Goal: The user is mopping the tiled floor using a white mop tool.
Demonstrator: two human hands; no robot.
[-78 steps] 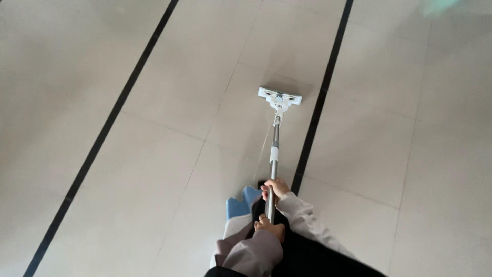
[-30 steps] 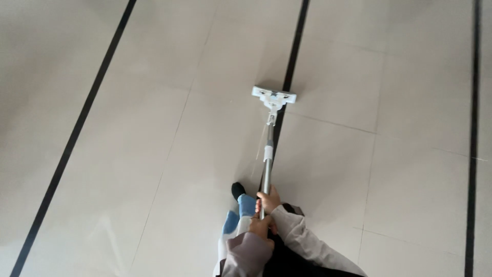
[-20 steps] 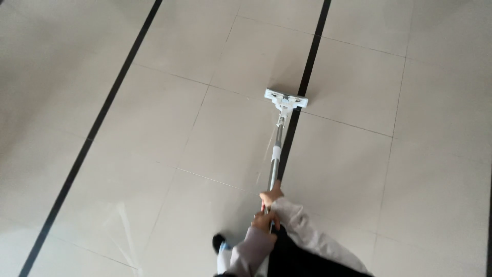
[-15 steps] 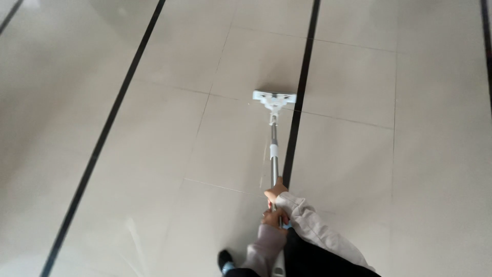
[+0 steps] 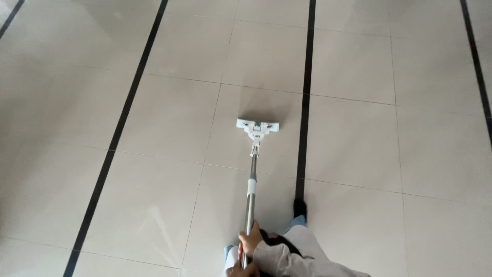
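Note:
A flat mop with a white rectangular head [image 5: 258,125] rests on the pale tiled floor [image 5: 169,118], just left of a black floor stripe [image 5: 305,113]. Its silver pole [image 5: 250,190] runs back toward me. My right hand [image 5: 250,238] is closed around the pole's lower part, its light sleeve leading off to the right. My left hand [image 5: 239,270] grips the pole just below it and is cut off by the bottom edge of the view.
My black shoe [image 5: 300,208] and blue trouser leg stand on the stripe right of the pole. More black stripes [image 5: 120,128] cross the glossy beige tiles at the left and far right. Window glare shows on the lower left tiles.
The mop head has slid from the black stripe onto the tile left of it. My foot has stepped forward on the right. Both hands have kept hold of the pole.

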